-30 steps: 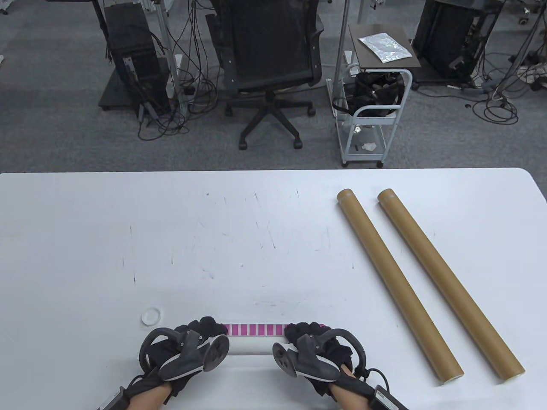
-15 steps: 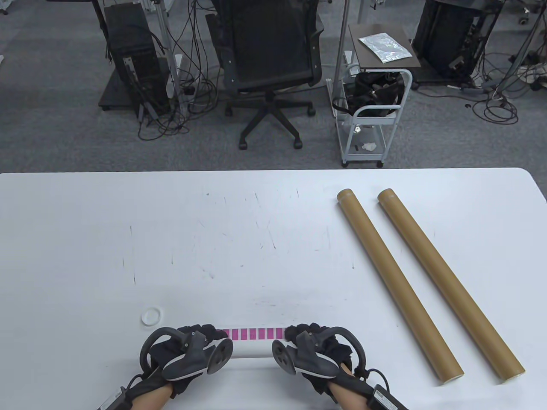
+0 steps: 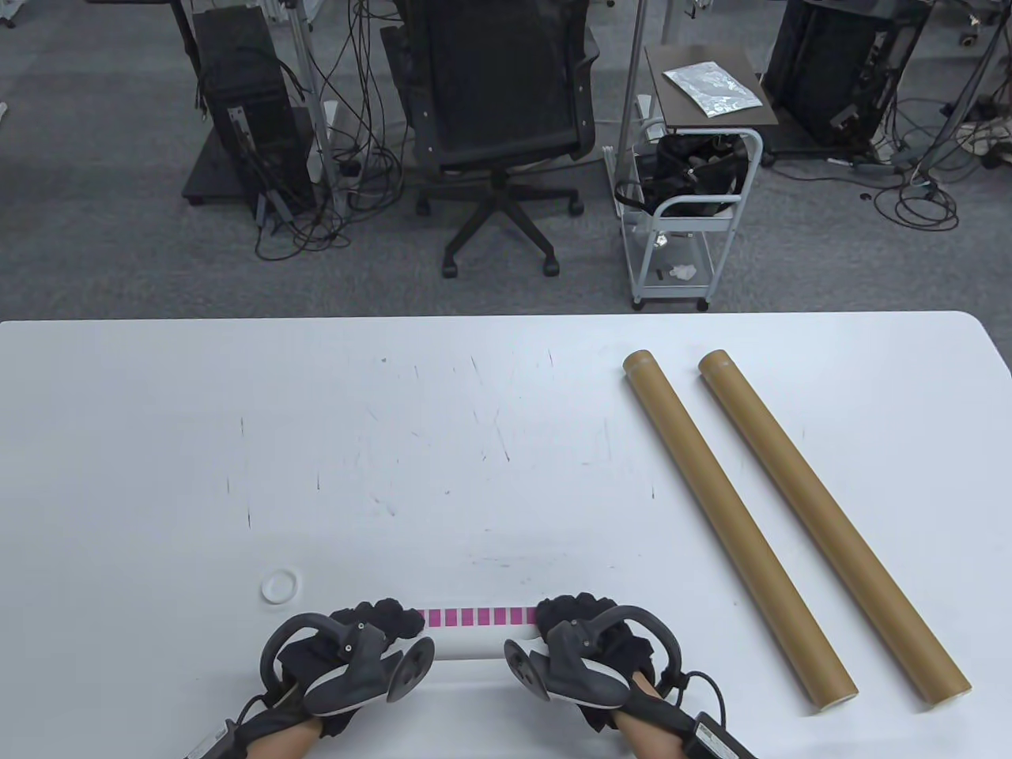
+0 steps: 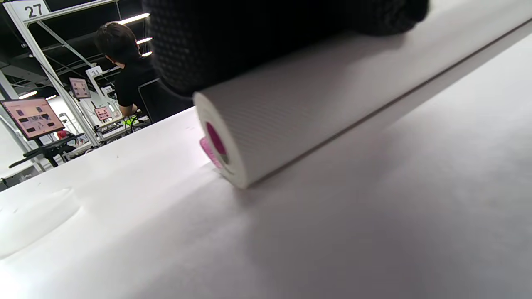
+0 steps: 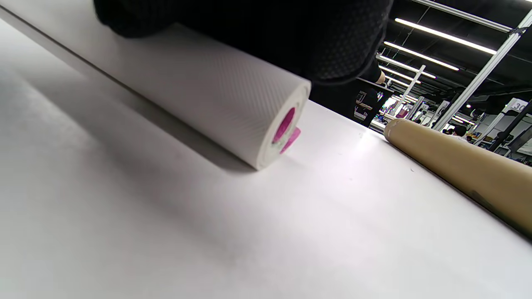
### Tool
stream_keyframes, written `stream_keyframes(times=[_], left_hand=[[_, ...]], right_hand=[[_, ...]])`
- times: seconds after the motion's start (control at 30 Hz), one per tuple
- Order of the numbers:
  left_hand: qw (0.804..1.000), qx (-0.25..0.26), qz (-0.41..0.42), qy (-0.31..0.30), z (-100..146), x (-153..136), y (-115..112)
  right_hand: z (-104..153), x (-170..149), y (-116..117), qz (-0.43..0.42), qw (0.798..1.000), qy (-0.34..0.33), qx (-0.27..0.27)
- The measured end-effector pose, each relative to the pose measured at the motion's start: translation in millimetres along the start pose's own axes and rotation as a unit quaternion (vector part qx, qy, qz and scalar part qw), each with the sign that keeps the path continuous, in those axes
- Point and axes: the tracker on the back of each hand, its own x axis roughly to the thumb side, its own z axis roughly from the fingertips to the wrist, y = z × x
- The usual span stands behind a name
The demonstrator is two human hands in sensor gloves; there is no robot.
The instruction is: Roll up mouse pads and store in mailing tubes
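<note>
White, scuffed worktop (image 3: 506,443); beyond its far edge, grey carpet, an office chair (image 3: 498,118) and a small cart (image 3: 688,213). Left hand (image 3: 348,656) and right hand (image 3: 585,656) side by side at the near edge, fingers curled over the rolled mouse pad (image 3: 473,632), gripping it. Two mailing tubes (image 3: 735,522) well right of the right hand. White ring (image 3: 280,587) just beyond the left hand. Wide bare surface ahead.

Left hand (image 3: 348,660) and right hand (image 3: 589,656) in black knit gloves, grey ringed trackers strapped on (controller-like), black wrist cables
</note>
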Motion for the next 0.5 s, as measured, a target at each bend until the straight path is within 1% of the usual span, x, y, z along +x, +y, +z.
stream_keyframes(times=[0.1,0.2,0.3,0.37,0.4,0.43,0.5], left_hand=[[1.000,-0.014,0.000,0.008,-4.6,-1.1,-3.2],[0.998,-0.042,0.042,0.019,-9.7,-4.7,-2.3],[0.998,-0.049,0.031,0.008,-9.4,-4.2,-0.5],[0.997,-0.060,0.045,-0.003,-6.9,-4.1,0.7],[0.998,-0.053,0.041,0.003,-5.1,-3.0,0.5],[0.999,-0.047,0.022,-0.002,-4.6,-1.2,1.2],[0.999,-0.043,0.010,-0.002,-3.4,1.7,1.6]], right_hand=[[-2.7,0.7,3.7,-0.001,1.000,0.005,0.015],[-4.2,1.3,1.4,0.002,0.999,0.010,0.038],[-4.8,2.7,-1.2,0.004,0.999,0.005,0.051],[-2.3,1.4,-2.1,-0.004,0.999,0.001,0.051],[-1.3,1.6,-2.3,-0.001,0.999,0.002,0.044],[-0.6,2.5,-3.1,0.003,0.999,0.000,0.044],[-0.2,3.3,-3.7,0.002,0.999,0.000,0.050]])
